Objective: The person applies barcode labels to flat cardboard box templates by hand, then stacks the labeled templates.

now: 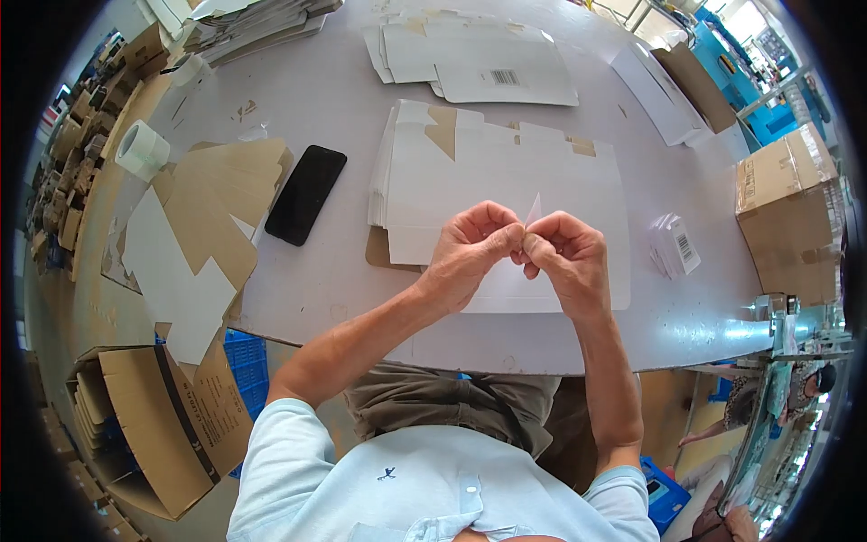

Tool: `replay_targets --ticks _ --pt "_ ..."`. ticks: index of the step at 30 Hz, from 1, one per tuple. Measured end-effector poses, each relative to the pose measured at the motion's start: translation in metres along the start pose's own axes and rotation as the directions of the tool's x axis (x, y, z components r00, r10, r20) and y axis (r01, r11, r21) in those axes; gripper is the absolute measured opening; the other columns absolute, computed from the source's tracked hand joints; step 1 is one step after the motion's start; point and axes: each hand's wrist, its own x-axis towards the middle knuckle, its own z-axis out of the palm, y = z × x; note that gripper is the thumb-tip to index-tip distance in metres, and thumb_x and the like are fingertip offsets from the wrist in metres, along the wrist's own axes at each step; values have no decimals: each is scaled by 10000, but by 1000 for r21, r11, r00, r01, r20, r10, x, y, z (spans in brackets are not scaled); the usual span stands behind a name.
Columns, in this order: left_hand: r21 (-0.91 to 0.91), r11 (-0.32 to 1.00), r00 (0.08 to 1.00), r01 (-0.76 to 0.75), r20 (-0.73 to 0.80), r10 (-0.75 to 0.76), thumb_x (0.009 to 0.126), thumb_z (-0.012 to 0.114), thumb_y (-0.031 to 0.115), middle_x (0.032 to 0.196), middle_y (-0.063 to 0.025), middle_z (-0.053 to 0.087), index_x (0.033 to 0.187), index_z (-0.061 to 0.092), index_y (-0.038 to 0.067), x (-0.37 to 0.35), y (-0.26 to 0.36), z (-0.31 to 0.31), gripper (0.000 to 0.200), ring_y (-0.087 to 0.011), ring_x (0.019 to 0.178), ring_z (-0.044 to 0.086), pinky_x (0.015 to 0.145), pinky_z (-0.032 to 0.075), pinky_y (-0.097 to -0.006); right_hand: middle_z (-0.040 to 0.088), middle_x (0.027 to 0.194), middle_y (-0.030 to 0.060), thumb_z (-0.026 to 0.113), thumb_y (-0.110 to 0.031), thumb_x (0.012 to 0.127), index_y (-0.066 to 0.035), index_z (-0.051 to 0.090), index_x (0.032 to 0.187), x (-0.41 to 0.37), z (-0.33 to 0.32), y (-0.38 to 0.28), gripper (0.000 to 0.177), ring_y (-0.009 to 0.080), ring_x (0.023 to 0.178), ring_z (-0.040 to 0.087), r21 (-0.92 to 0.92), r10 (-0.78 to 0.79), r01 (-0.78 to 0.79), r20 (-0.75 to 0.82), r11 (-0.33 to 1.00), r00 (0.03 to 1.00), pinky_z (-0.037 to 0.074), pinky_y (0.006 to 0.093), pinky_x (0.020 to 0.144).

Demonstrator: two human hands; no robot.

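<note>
Above a stack of flat white cardboard boxes (533, 176), my left hand (471, 253) and my right hand (574, 266) meet fingertip to fingertip. Both pinch a small thin white label (534, 209), whose pointed corner sticks up between the fingers. The rest of the label is hidden by the fingers. To the right of my right hand lies a small pile of white barcode labels (674, 246). A black phone (306, 194) rests on the table left of the box stack.
More flattened boxes (506, 68) lie at the back of the table (433, 339). Cut cardboard pieces (212, 203) and a tape roll (143, 150) are at the left. A white box (659, 95) and a brown carton (790, 217) stand right. An open carton (172, 425) stands below left.
</note>
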Motion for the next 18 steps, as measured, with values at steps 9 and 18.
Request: replay_targets --ticks 9,18 --pt "46 997 998 -55 22 54 1026 654 142 939 -75 699 1050 622 30 -2 -1 -3 118 -143 883 687 810 592 -317 678 776 38 594 32 913 17 659 882 2 5 1 74 44 679 608 -47 -37 36 -14 998 999 500 195 589" --pt "314 930 980 -192 8 200 997 657 15 965 -52 674 1066 620 19 -4 3 3 78 -114 906 664 843 577 -265 631 746 -3 571 32 904 -5 636 853 6 6 7 91 23 626 546 36 -33 33 -13 999 999 450 191 548"
